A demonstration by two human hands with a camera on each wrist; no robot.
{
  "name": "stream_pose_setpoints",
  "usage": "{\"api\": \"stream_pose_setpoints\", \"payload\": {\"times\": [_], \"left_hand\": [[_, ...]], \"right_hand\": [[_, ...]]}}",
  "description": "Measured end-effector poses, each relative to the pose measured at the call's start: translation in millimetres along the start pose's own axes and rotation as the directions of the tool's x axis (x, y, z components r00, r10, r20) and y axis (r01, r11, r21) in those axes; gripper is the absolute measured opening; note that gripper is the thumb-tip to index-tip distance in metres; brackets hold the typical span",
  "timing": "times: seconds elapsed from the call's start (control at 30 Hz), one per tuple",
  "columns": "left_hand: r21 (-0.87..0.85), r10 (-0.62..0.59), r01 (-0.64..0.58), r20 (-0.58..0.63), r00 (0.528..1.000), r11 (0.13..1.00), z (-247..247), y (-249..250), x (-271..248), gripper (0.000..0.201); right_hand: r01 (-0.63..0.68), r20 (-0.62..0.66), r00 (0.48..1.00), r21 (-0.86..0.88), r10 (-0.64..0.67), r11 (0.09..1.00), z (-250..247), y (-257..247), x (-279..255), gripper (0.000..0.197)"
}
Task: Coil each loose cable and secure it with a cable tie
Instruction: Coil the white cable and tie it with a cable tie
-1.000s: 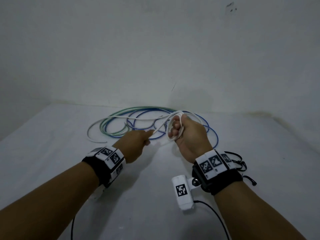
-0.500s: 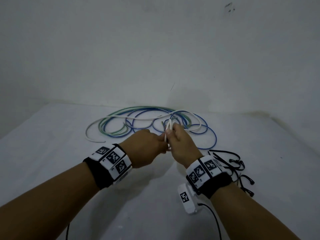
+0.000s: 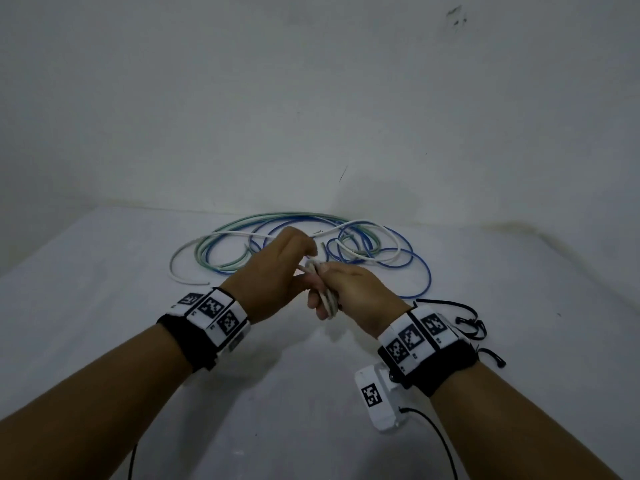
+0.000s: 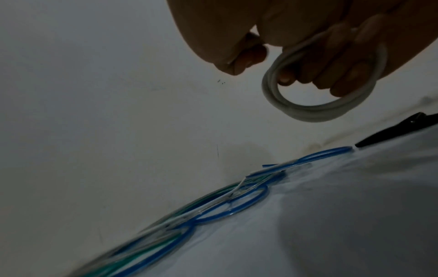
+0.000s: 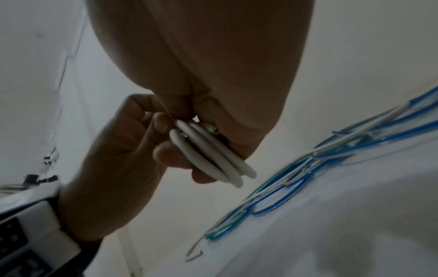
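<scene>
Both hands together, right hand (image 3: 349,289) gripping the wound white coil (image 4: 308,105) w/ left hand (image 3: 273,271) pinching it, no tie on yet; blue cable (image 3: 408,268) etc. lie loose on table (image 3: 104,306), black ties (image 3: 464,317) nearby.

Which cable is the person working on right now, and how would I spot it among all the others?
Start at the loose tangle of blue, green and white cables lying on the white table near the wall. In front of it, the left hand and right hand meet above the table around a small white coil. Unlike its neighbours, it is wound into tight stacked loops and held off the surface.
</scene>
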State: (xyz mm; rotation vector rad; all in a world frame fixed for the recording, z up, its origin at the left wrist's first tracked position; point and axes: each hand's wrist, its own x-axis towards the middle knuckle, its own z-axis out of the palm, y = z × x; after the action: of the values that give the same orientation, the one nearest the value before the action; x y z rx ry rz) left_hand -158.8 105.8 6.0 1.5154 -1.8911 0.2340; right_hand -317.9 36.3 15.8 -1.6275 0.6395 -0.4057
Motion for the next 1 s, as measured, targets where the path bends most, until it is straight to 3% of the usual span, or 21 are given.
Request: {"api": "stream_pose_setpoints", "payload": {"times": [0.17,0.3,0.43,0.63,0.73,0.87,1.0], "left_hand": [[-0.090,0.052,-0.047,0.050,0.997,0.995,7,-2,4,0.033],[-0.226,-0.098,0.127,0.137,0.986,0.966,11,9,2,0.035],[-0.298,-0.165,0.178,0.070,0.984,0.938,17,13,2,0.027],[-0.327,-0.172,0.159,-0.013,0.985,0.932,16,14,6,0.021],[-0.264,-0.200,0.165,-0.112,0.973,0.950,17,7,10,0.026],[-0.222,-0.173,0.150,-0.088,0.981,0.963,24,9,9,0.029],[-0.315,-0.302,0.265,-0.073,0.950,0.911,37,25,15,0.048]], "right_hand": [[-0.034,-0.041,0.998,0.130,0.039,0.991,12,-14,1,0.066],[-0.091,-0.113,0.987,0.165,0.111,0.982,8,-14,-1,0.066],[-0.027,-0.141,0.988,0.206,0.057,0.978,9,-11,-5,0.063],[0.124,-0.205,0.971,-0.006,-0.123,0.992,15,-6,-21,0.056],[0.126,-0.232,0.956,-0.230,-0.181,0.965,7,2,-28,0.042],[0.150,-0.154,0.954,-0.495,-0.256,0.856,-7,9,-32,0.030],[0.148,-0.213,0.925,-0.563,-0.315,0.813,-12,15,-34,0.028]]}}
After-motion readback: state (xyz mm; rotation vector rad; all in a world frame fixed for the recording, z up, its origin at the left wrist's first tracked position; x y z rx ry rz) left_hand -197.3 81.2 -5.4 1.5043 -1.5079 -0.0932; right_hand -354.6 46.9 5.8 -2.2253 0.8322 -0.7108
